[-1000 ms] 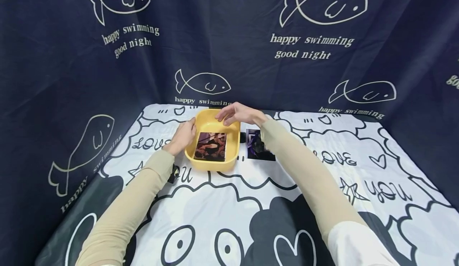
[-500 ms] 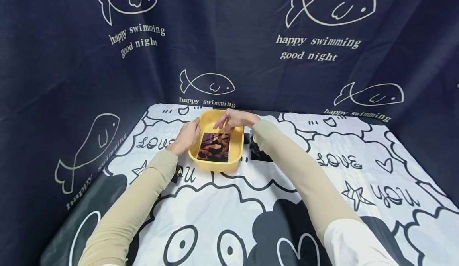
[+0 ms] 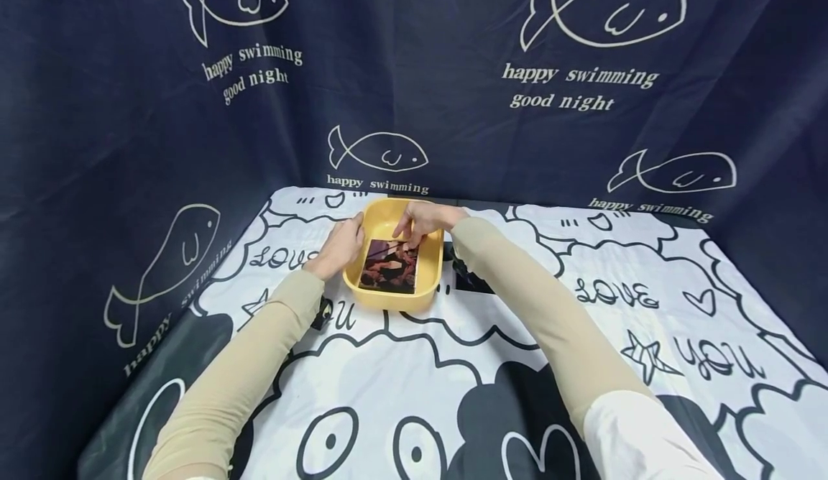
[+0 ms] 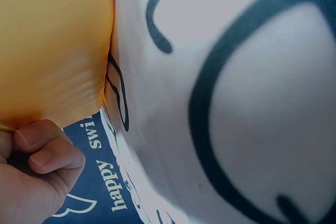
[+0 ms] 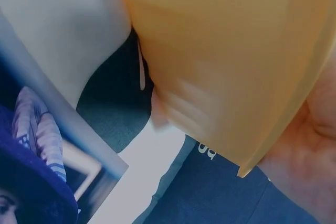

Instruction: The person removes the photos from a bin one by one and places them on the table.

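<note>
- You see a white tablecloth (image 3: 401, 365) with black cartoon outlines, hearts, stars and "LOVE YOU" lettering covering the table.
- You have a navy backdrop curtain (image 3: 414, 85) behind and at both sides, printed with white fish outlines and "happy swimming good night".
- A dark photo card (image 3: 471, 281) lies flat on the cloth, partly hidden by a sleeve.

The dark backdrop cloth (image 3: 453, 49) reads "happy swimming good night"; the tablecloth (image 3: 401, 365) reads "LOVE YOU".

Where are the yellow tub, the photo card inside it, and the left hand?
yellow tub (image 3: 392, 301): head view, near outer wall.
photo card (image 3: 387, 273): head view, middle of its face.
left hand (image 3: 338, 248): head view, back of the hand.
</note>
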Available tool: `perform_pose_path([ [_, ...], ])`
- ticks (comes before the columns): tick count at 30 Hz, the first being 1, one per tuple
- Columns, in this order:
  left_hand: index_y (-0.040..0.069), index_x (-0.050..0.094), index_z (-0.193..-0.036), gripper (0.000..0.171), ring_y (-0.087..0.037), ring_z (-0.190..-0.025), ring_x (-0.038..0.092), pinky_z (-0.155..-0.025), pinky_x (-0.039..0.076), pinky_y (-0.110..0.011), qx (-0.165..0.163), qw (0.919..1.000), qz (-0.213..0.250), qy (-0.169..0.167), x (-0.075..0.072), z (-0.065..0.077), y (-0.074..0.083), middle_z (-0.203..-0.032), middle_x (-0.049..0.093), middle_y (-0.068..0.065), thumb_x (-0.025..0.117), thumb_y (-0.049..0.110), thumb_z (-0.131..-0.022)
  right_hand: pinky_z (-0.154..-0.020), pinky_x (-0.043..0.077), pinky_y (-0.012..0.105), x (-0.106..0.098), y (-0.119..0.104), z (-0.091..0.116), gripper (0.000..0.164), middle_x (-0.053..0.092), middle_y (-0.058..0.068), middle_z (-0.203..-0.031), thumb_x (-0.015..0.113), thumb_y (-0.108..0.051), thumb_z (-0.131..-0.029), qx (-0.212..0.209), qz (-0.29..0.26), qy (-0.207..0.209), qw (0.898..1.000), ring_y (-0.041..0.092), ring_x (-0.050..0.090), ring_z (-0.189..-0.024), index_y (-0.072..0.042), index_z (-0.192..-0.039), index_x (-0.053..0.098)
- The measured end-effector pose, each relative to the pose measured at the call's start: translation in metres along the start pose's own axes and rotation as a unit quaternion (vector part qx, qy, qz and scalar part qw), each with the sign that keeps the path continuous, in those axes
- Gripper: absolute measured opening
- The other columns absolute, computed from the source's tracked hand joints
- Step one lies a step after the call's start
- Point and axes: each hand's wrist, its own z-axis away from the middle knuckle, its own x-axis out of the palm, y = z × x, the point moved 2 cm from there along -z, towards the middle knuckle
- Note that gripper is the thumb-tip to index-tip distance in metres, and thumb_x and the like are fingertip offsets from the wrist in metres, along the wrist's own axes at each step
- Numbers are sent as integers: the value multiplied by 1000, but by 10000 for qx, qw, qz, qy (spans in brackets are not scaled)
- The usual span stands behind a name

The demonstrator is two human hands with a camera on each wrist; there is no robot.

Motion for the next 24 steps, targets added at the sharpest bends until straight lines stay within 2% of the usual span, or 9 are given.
perform_pose_path([
  [4, -3, 35, -146, 47, -19, -57, 56, -55, 53, -29, 14, 10000, 40, -25, 0, 0, 1, -99, 64, -23, 35, 11, -101, -79, 56, 32, 0, 0, 1, 45, 69, 6, -89, 74, 7, -75, 54, 324, -72, 9994, 5, 56, -69, -9, -116, 71],
  [9, -3, 32, -147, 48, -15, -48, 51, -45, 49, -26, -45, 9998, 127, -115, 1, 1, 2, -83, 60, -17, 34, 11, -102, -72, 51, 22, 0, 0, 2, 46, 68, 5, -91, 78, 3, -74, 113, 588, -166, 9981, 6, 55, -73, -11, -117, 71],
  [11, -3, 34, -147, 47, -16, -50, 53, -46, 49, -26, -33, 9999, 75, -109, 1, 1, 3, -85, 60, -18, 33, 11, -102, -73, 49, 20, 1, -1, 3, 48, 68, 5, -95, 80, 0, -73, 144, 667, -203, 9975, 6, 55, -76, -11, -119, 70],
  [13, -3, 36, -146, 46, -16, -52, 54, -48, 50, -25, -6, 10000, -3, -71, 0, 1, 4, -85, 61, -18, 34, 11, -102, -71, 46, 18, 2, -1, 2, 50, 66, 2, -90, 82, -5, -73, 166, 739, -238, 9968, 6, 54, -75, -11, -121, 69],
  [19, -3, 33, -147, 48, -14, -48, 49, -44, 48, -26, -59, 9999, 32, -97, 1, 1, 3, -79, 58, -16, 33, 11, -102, -65, 38, 19, 4, -3, 2, 53, 50, -7, -67, 85, -15, -71, 197, 807, -236, 9963, 5, 48, -64, -11, -121, 68],
  [24, -2, 31, -148, 48, -13, -44, 46, -42, 46, -26, -107, 9998, 135, -106, -1, 1, 2, -72, 56, -13, 33, 12, -102, -65, 38, 19, 5, -5, 0, 49, 53, -4, -70, 88, -18, -69, 76, 1032, -64, 9946, 7, 49, -68, -10, -114, 69],
])
